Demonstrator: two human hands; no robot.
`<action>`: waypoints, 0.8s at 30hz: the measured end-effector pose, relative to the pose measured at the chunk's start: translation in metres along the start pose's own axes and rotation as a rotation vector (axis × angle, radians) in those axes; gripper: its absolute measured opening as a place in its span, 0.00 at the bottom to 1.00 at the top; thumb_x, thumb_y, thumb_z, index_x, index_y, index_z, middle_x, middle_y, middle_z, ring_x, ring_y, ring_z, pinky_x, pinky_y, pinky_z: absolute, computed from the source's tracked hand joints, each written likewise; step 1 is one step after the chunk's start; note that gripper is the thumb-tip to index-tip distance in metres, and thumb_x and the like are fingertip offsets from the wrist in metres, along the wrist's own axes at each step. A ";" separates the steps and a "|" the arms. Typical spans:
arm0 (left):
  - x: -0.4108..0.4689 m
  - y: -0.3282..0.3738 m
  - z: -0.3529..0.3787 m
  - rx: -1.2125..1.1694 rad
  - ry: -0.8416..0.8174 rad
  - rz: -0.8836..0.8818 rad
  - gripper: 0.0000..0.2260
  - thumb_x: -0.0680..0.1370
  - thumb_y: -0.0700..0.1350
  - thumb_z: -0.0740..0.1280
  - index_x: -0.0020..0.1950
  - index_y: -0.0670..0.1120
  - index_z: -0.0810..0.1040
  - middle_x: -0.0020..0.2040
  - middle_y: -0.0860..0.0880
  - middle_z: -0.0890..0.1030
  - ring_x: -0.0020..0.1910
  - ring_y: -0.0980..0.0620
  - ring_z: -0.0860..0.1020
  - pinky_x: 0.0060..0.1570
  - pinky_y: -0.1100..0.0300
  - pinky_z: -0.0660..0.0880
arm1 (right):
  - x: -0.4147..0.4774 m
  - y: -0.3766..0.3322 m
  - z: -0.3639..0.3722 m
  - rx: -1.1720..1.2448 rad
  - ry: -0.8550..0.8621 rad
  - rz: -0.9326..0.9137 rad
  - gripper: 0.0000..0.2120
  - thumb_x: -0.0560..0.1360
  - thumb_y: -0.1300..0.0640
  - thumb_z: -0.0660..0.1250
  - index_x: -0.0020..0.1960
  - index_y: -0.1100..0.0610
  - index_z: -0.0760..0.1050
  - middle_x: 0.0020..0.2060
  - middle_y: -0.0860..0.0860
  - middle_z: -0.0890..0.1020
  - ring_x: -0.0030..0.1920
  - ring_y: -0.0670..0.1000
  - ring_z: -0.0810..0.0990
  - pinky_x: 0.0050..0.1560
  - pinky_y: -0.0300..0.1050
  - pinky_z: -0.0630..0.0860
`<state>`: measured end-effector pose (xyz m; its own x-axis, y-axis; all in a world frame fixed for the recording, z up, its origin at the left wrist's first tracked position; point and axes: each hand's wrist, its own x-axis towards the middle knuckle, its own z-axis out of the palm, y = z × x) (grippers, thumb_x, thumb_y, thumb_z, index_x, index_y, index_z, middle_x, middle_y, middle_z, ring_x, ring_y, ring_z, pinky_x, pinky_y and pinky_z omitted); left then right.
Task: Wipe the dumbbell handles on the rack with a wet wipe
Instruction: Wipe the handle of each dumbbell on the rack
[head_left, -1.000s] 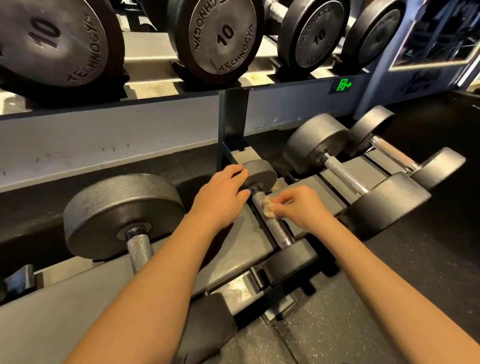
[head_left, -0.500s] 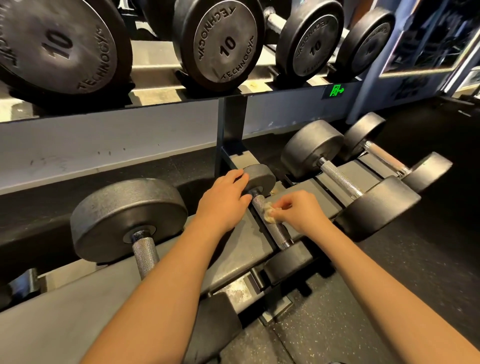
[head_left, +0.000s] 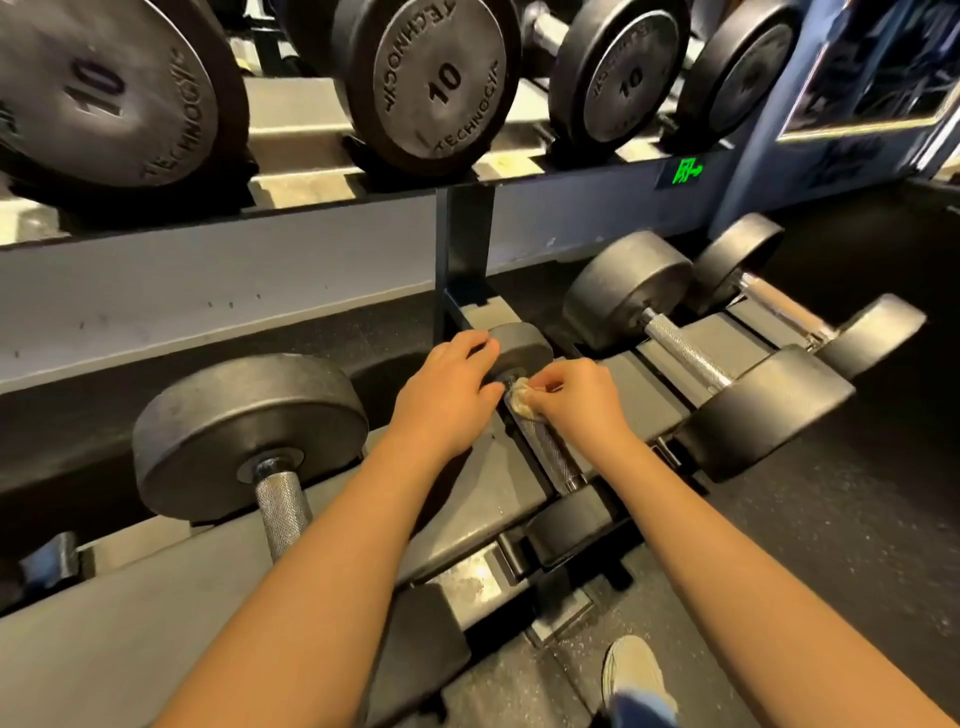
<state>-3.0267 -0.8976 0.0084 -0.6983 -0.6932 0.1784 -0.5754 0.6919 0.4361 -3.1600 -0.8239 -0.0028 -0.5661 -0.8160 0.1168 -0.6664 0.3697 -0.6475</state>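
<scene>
The right hand (head_left: 576, 400) pinches a crumpled pale wet wipe (head_left: 522, 404) on the knurled steel dumbbell handle (head_left: 548, 452), low on the grey rack (head_left: 483, 499); the left hand (head_left: 447, 395) grips its dark round head (head_left: 524, 349). Knurling may shred the wipe

A dark rubber floor (head_left: 831, 545) flecked with pale specks spreads to the right and runs back to a blue-grey wall (head_left: 761, 135), where a dark glossy pane (head_left: 878, 62) sits in a thin pale frame, and a small green lit sign (head_left: 685, 171) glows just left of the wall's foot.
</scene>
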 end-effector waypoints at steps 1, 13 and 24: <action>-0.001 0.001 0.000 0.006 -0.005 -0.005 0.25 0.81 0.49 0.59 0.77 0.52 0.57 0.77 0.55 0.56 0.74 0.53 0.58 0.67 0.56 0.64 | 0.000 0.002 -0.001 0.003 -0.015 -0.014 0.05 0.73 0.57 0.71 0.45 0.59 0.83 0.41 0.54 0.83 0.45 0.52 0.80 0.45 0.44 0.74; -0.025 0.024 -0.001 -0.004 0.019 -0.040 0.21 0.79 0.47 0.64 0.72 0.49 0.67 0.69 0.52 0.67 0.68 0.53 0.64 0.65 0.56 0.66 | -0.038 0.029 -0.025 0.065 -0.120 0.007 0.06 0.72 0.57 0.73 0.48 0.57 0.84 0.34 0.48 0.80 0.36 0.45 0.77 0.41 0.40 0.75; -0.040 0.041 0.007 -0.453 0.013 -0.090 0.07 0.75 0.47 0.71 0.52 0.50 0.80 0.47 0.57 0.80 0.46 0.61 0.77 0.45 0.69 0.72 | -0.046 0.018 -0.034 0.529 -0.188 0.027 0.09 0.71 0.59 0.72 0.51 0.57 0.79 0.39 0.56 0.84 0.43 0.51 0.83 0.46 0.43 0.78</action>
<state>-3.0247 -0.8401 0.0128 -0.6467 -0.7513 0.1321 -0.3873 0.4726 0.7916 -3.1623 -0.7646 0.0052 -0.4509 -0.8925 -0.0101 -0.2914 0.1578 -0.9435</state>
